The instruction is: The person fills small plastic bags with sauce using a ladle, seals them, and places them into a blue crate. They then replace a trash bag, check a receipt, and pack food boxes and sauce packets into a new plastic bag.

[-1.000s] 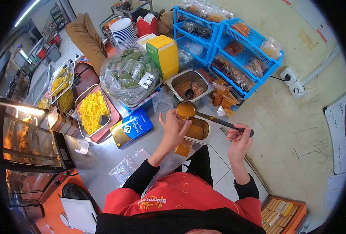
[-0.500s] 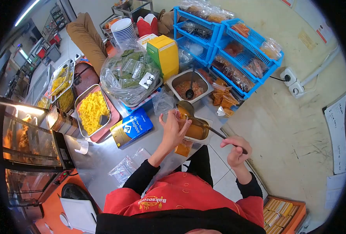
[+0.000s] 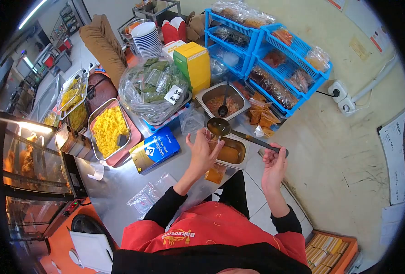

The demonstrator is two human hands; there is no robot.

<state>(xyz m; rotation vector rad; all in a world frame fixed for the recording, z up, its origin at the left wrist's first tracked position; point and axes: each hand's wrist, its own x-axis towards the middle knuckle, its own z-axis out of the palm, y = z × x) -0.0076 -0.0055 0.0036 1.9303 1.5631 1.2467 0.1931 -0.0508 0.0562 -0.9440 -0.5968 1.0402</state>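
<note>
My left hand (image 3: 203, 153) pinches a small clear plastic bag (image 3: 210, 137) at the near left edge of a steel tray of brown-orange sauce (image 3: 232, 153). Over the bag and the tray's far side hangs the bowl of a black ladle (image 3: 219, 127). Its handle runs right to my right hand (image 3: 274, 164), whose fingers are closed round the end. A filled orange bag (image 3: 215, 173) lies just on the near side of the sauce tray. Beyond is a steel tray of chunky reddish food (image 3: 234, 106) with a black spoon in it.
Blue baskets of bagged food (image 3: 280, 68) stand at the back right. A blue-and-yellow glove box (image 3: 155, 150), a tray of yellow food (image 3: 108, 132) and a bag of green leaves (image 3: 152, 89) are on the left. Flat plastic bags (image 3: 145, 198) lie near my left sleeve.
The ladle bowl has levelled out and shows its inside, with its handle raised toward the wall. My right hand has turned, palm now more visible. My left hand stays in place.
</note>
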